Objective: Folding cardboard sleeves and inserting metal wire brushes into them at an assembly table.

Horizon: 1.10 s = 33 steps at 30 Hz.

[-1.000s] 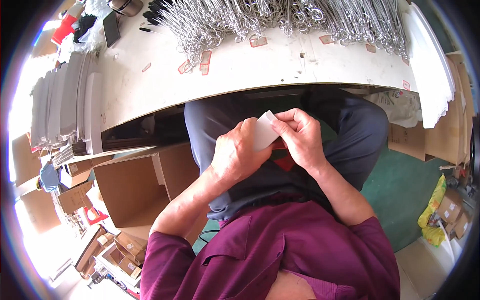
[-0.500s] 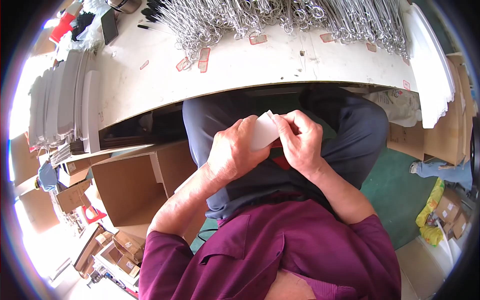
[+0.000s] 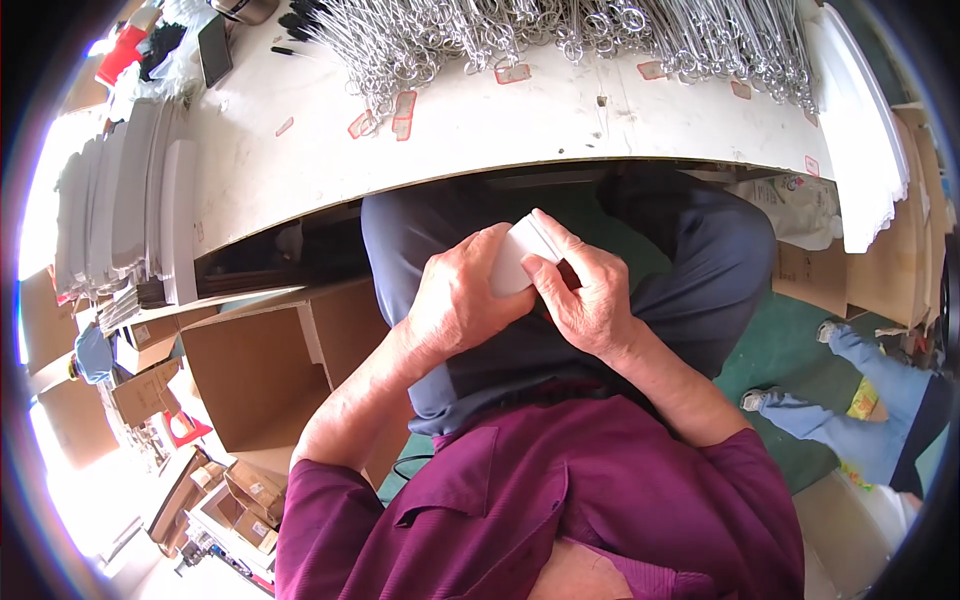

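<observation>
Above my lap I hold a small white box (image 3: 517,255) between both hands. It appears to be thin white cardboard with a fold line near its upper right end. My left hand (image 3: 462,290) wraps round its lower left part, fingers mostly hidden behind it. At the upper right end, my right hand (image 3: 588,293) presses with the thumb on the near face and the index finger along the edge. The palms hide the rest of the box.
Ahead is a white table (image 3: 480,130) with a heap of metal wire rods with ring ends (image 3: 560,40). White flat cartons (image 3: 120,200) stand at its left. An open cardboard box (image 3: 260,370) sits left of my knees. A person in jeans (image 3: 850,400) is at the right.
My right thumb has moved down onto the box's face, and its upper end now looks squared off. Another person's legs have come further into view at the right.
</observation>
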Motion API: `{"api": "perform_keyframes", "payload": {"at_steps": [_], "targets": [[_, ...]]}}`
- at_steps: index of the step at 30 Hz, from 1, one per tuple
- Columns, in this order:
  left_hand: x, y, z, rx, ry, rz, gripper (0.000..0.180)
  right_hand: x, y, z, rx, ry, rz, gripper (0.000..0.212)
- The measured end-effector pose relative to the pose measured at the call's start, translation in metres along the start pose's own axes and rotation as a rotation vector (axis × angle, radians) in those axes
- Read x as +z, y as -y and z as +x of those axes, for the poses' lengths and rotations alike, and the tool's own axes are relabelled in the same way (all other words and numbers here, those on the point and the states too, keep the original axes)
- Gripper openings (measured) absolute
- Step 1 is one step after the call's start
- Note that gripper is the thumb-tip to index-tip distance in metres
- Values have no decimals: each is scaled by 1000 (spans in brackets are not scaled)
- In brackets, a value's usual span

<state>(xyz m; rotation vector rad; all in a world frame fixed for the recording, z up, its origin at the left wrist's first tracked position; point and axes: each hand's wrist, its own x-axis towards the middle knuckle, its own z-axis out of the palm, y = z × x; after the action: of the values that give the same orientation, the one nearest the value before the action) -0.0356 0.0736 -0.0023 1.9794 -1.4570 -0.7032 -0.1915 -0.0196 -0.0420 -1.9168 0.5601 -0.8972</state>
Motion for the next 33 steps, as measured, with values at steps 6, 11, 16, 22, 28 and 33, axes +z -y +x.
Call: {"api": "perform_keyframes", "payload": {"at_steps": [6,11,16,22,28,33], "targets": [[0,3,-2,14,-40,2,47,8,2,0,-3,12,11,46],[0,2,-3,-11,19,-38,56,8,3,-5,132,-11,122,36],[-8,6,-13,9,-55,72,60,11,2,5,341,-19,288,33],[-84,32,-23,-90,-242,268,61,-13,8,63,-33,-12,-34,20],[-180,108,38,-470,-449,627,58,-21,-24,101,-112,-63,-249,11],[-218,141,90,-650,-483,701,60,-20,-38,103,-162,-59,-319,7]]}}
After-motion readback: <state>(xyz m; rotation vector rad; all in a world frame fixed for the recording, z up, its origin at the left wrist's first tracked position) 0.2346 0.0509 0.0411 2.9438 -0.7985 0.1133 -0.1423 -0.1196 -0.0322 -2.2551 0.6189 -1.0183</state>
